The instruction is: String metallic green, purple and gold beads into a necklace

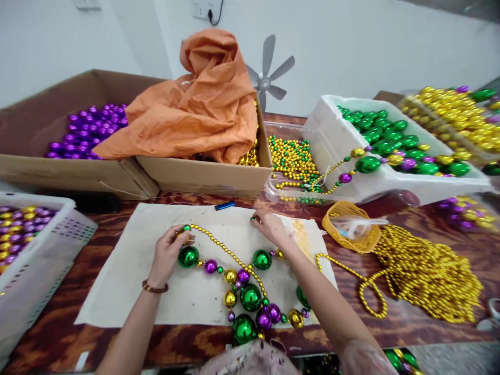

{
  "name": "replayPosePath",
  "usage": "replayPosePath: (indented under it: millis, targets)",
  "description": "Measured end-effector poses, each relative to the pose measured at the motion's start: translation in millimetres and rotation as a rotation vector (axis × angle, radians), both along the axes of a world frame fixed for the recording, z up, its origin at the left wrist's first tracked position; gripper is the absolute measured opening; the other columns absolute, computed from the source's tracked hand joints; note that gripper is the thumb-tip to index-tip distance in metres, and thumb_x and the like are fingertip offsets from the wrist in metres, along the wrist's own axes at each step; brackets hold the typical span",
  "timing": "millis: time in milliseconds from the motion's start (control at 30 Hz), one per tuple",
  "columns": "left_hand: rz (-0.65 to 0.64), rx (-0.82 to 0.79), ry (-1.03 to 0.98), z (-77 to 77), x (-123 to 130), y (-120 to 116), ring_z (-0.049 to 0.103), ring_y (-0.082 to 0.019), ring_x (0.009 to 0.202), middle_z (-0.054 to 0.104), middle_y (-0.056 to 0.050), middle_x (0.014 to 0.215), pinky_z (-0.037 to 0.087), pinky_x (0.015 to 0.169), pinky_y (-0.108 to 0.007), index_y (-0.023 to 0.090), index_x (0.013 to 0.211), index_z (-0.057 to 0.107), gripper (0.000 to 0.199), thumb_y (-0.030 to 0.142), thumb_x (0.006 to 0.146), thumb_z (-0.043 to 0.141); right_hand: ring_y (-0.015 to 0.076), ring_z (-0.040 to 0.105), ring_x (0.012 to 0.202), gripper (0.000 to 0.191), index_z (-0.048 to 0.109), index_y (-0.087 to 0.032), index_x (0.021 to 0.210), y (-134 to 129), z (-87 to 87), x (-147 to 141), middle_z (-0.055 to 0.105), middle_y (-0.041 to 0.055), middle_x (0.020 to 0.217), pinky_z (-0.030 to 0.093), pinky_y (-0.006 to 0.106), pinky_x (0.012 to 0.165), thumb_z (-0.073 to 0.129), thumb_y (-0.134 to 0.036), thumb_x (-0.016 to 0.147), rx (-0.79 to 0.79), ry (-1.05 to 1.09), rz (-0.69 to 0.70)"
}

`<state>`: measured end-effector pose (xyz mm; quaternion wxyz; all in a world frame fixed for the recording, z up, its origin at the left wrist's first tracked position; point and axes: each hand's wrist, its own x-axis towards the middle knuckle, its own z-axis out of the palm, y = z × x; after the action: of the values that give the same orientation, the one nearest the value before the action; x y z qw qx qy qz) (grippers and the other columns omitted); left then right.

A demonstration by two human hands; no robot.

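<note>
My left hand (169, 252) is pinched around the end of a bead necklace, by a small green bead (186, 227). From there a gold bead strand (219, 244) slants down to the right across large green, purple and gold balls. A big green ball (188, 256) hangs just below my left fingers. My right hand (270, 228) is closed at the fingertips on a small dark green bead (253, 219), above another large green ball (262, 259). My right forearm hides part of the necklace. The balls lie on a white cloth (128, 281).
A blue pen-like item (225, 206) lies at the cloth's back edge. Behind stand a cardboard box (203, 179) under orange fabric (203, 114) and a white foam box (332, 130). On the right are a yellow basket (332, 229), a gold bead heap (429, 276) and scissors (490, 315).
</note>
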<state>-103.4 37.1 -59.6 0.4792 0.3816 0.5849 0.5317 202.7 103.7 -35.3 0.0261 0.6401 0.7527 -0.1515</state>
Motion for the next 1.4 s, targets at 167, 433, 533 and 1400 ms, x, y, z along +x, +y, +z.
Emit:
replayPosePath:
  millis: [167,433,533,1400]
  targets:
    - [-0.053,-0.04,0.015,-1.6,4,22,0.066,-0.016,0.061,0.073,-0.006,0.078,0.052,0.054,-0.025,0.014,0.096,0.072,0.052,0.054,0.065,0.083,0.0254,0.07,0.094,0.028,0.07,-0.018,0.112,7,-3.0,-7,0.074,0.0132,0.109,0.047,0.031,0.075,0.048,-0.032,0.1,-0.005,-0.071,0.046]
    - [-0.087,-0.039,-0.006,-13.5,11,51,0.056,-0.011,0.053,0.072,-0.006,0.072,0.045,0.049,-0.021,0.014,0.095,0.075,0.049,0.055,0.069,0.08,0.0292,0.054,0.12,0.031,0.066,-0.018,0.121,57,-4.6,-66,0.064,0.0136,0.129,0.04,0.039,0.098,0.045,-0.021,0.1,0.116,-0.035,0.37]
    - [-0.081,-0.031,-0.028,-12.6,12,59,0.057,-0.012,0.055,0.07,-0.004,0.071,0.044,0.05,-0.021,0.014,0.093,0.075,0.046,0.053,0.068,0.081,0.0289,0.054,0.117,0.034,0.067,-0.015,0.12,73,-17.3,-83,0.064,0.0159,0.128,0.038,0.04,0.1,0.04,-0.013,0.099,0.115,-0.017,0.453]
    - [-0.114,-0.096,-0.351,-27.3,-7,71,0.056,-0.01,0.057,0.063,-0.002,0.064,0.04,0.051,-0.02,0.014,0.091,0.074,0.034,0.045,0.077,0.078,0.014,0.047,0.072,0.052,0.055,-0.018,0.078,111,-29.6,-124,0.053,-0.0012,0.075,0.034,0.025,0.067,0.038,-0.061,0.1,-0.359,0.786,0.578]
